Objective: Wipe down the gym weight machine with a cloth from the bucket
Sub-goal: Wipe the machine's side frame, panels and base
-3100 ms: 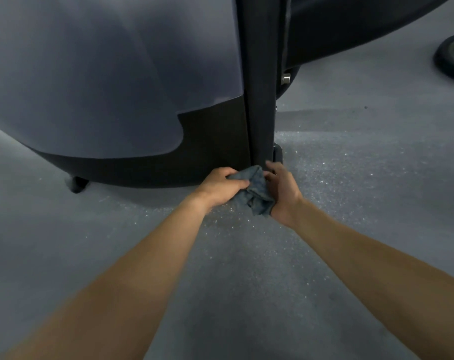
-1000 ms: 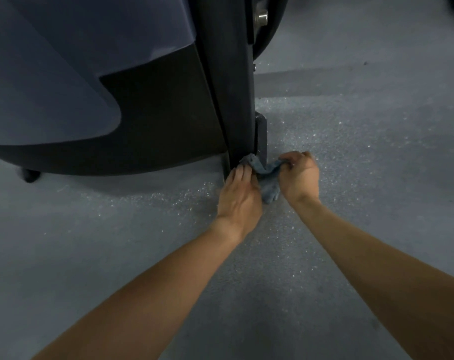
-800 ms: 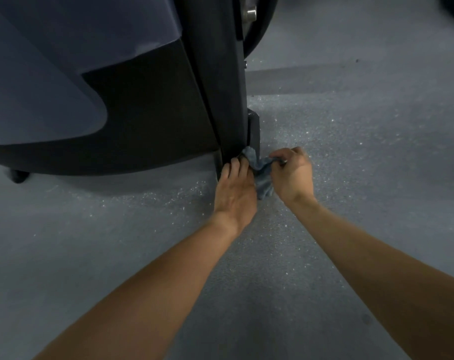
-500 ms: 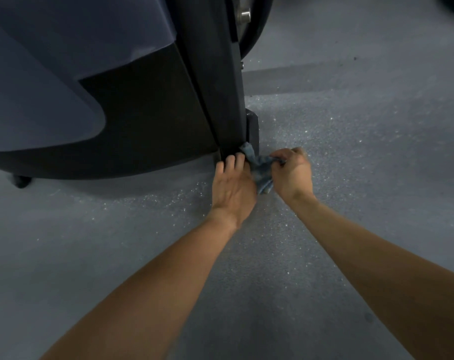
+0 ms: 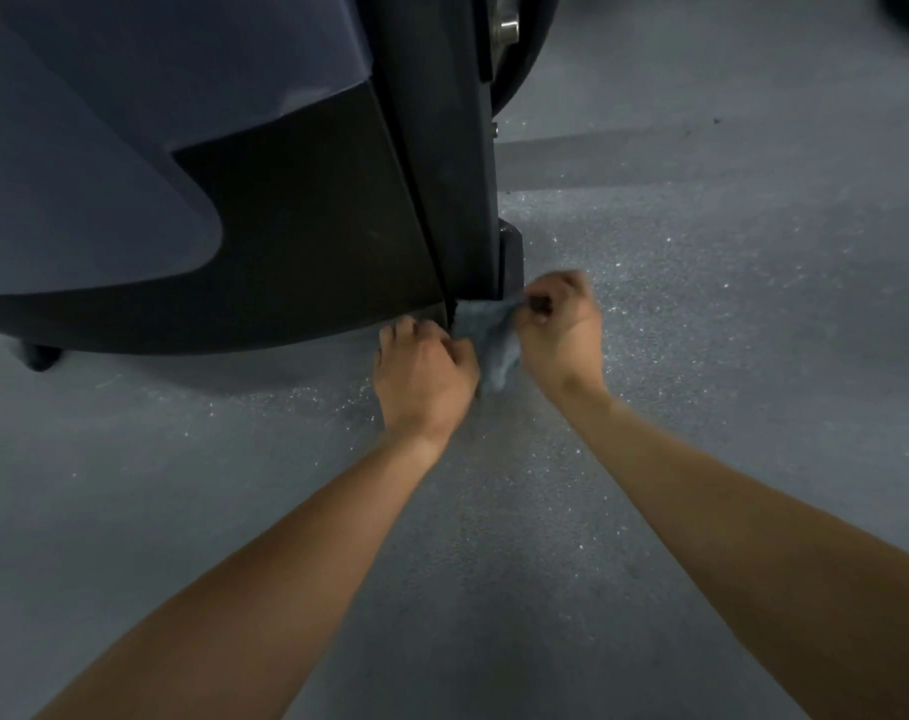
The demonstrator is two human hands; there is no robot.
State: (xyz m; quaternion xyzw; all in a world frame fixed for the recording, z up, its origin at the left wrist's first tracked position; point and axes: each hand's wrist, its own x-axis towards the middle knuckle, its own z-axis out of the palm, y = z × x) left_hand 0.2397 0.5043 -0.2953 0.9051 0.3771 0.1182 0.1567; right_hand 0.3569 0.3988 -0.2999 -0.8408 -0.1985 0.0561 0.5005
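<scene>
Entry: cloth, grey, bunched. Location: low at the base of the post of the machine, touching it, between my two hands. Right hand: fingers curled tight, pinching the cloth's upper end just beside the foot. Left hand: fingers bent, knuckles against the machine's lower edge, thumb side touching the cloth; whether it grips, I cannot tell. Risks, as I judge them: the cloth catches under the post if I tug sideways; my knuckles scrape the hard edge; the hanging end drags over the speckled floor and carries grit back onto the machine; the corner behind the foot goes unwiped.
</scene>
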